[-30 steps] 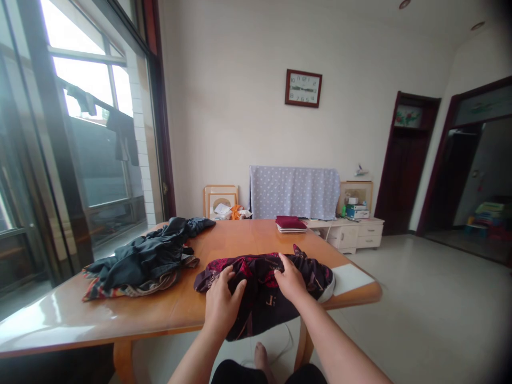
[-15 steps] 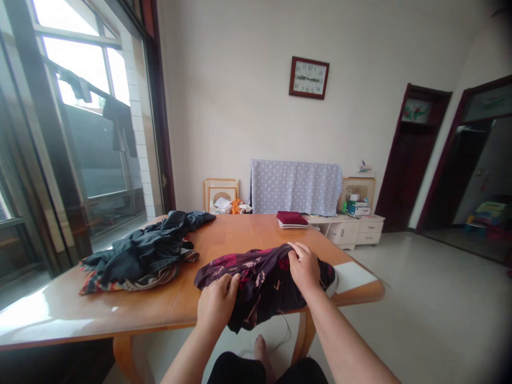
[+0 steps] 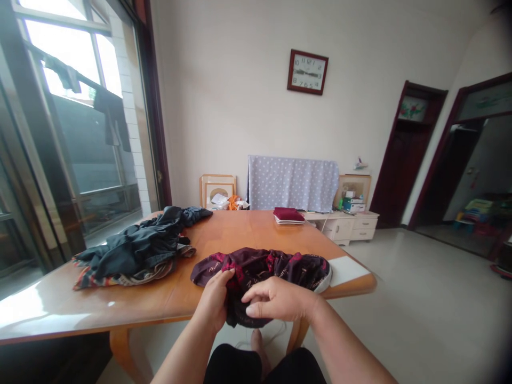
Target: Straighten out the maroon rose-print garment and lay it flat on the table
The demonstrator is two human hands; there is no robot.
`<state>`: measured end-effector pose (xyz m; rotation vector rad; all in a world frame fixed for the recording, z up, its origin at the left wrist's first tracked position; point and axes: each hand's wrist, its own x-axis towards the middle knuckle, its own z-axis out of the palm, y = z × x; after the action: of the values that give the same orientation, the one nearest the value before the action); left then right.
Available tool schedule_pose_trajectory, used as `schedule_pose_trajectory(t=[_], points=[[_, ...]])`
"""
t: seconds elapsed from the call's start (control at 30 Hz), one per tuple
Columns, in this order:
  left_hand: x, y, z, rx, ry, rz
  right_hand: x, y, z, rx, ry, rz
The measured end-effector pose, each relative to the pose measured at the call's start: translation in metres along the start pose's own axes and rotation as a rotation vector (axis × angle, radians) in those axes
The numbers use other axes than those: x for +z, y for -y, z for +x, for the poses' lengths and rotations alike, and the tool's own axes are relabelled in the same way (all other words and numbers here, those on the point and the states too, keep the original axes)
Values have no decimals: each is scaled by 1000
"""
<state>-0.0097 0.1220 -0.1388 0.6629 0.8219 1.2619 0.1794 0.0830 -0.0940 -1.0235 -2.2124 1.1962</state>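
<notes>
A dark purple patterned garment [image 3: 256,264] with red patches and pale lettering lies bunched along the table's near edge, part of it hanging over. My left hand [image 3: 218,296] pinches the cloth between thumb and fingers on its near left side. Over the hanging middle part is my right hand [image 3: 276,298], its thumb and fingers apart with nothing visible between them; whether the fingertips touch the cloth I cannot tell. The garment's exact kind is hidden by its folds.
On the wooden table [image 3: 168,306], a heap of dark clothes [image 3: 140,248] lies to the left. Farther back sits a folded maroon stack [image 3: 288,215]. A white sheet [image 3: 348,271] lies at the right corner. Behind stands a low white cabinet [image 3: 362,228].
My right hand has let go of the garment's far edge and moved down and left, towards my left hand. The cloth is more bunched, and my left hand still grips it.
</notes>
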Motion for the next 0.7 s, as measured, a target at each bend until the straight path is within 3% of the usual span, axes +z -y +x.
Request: schedule_pose_trajectory(t=[0.1,0.27,0.37,0.47,0.53,0.6,0.7], points=[[-7,-5,5,-167,-151,-146,-14,-26,7,12,-290,126],[-11,-5,12,-172,-257,-232,-35,-71,17,145,-791,68],[-12,-1,15,-150,-271,-240,-35,-89,16,252,-833,-196],[-16,1,18,-131,-304,-241,-29,-99,12,360,-689,-407],[-19,2,20,-120,-337,-238,-28,-104,10,377,-653,-415],[-23,3,24,-103,-375,-235,-32,-108,7,345,-788,-311],[-26,8,29,-35,-416,-234,-43,-109,3,256,-1160,34]])
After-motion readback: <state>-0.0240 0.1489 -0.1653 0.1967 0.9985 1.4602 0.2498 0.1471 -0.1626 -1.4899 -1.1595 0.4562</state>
